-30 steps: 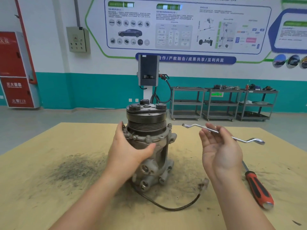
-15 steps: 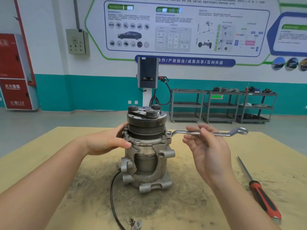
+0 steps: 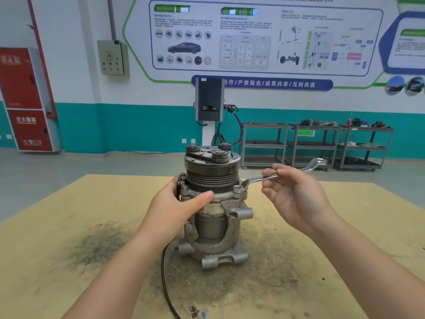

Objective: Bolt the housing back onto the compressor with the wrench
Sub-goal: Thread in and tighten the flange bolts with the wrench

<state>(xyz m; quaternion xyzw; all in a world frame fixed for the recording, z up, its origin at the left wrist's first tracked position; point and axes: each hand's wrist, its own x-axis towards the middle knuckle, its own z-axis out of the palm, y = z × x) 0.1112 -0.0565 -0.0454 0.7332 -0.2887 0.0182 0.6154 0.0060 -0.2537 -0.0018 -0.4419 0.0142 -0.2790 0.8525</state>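
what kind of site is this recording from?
Probably an automotive training workshop. Signs: wall posters showing a car and vehicle system diagrams, metal parts carts along the wall, and a compressor on a dusty workbench with a wrench set on one bolt.

A tan, board-like table top (image 3: 345, 226) fills the lower part of the view, with a grey floor (image 3: 69, 171) beyond its far edge. The compressor (image 3: 212, 210) stands upright on its base near the middle of the top, inside a wide patch of dark grit and dust (image 3: 101, 242) that spreads out to its left and in front of it. A black cable (image 3: 164, 279) runs from the compressor's base across the top toward the near edge, ending at a small pale connector (image 3: 199, 311) that lies on the board.
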